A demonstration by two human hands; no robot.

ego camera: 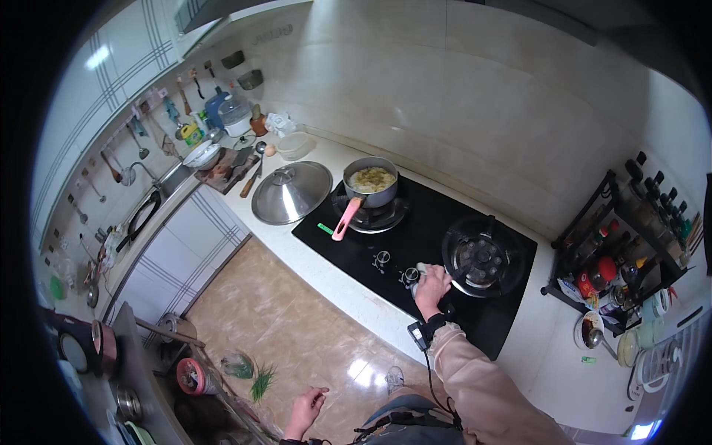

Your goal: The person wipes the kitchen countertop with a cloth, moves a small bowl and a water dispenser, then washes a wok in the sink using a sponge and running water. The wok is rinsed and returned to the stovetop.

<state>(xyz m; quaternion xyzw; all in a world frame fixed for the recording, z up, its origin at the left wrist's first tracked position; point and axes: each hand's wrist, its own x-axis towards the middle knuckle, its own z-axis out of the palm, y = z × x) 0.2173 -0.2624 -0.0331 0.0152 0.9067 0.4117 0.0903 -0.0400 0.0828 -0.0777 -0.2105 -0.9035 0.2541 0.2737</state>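
My right hand presses a whitish cloth against the black glass gas cooktop, right beside a control knob. Most of the cloth is hidden under the fingers. My left hand hangs low over the floor, holding nothing, its fingers loosely bent. On the left burner stands a saucepan with a pink handle, and pale and yellowish food shows inside it. The right burner is bare, close to my right fingers. A second knob sits further left.
A domed metal lid lies left of the cooktop. Beyond it are a knife, a cutting board and a plastic bowl. At right stand a black spice rack and a bowl with a ladle. Green stalks lie on the floor.
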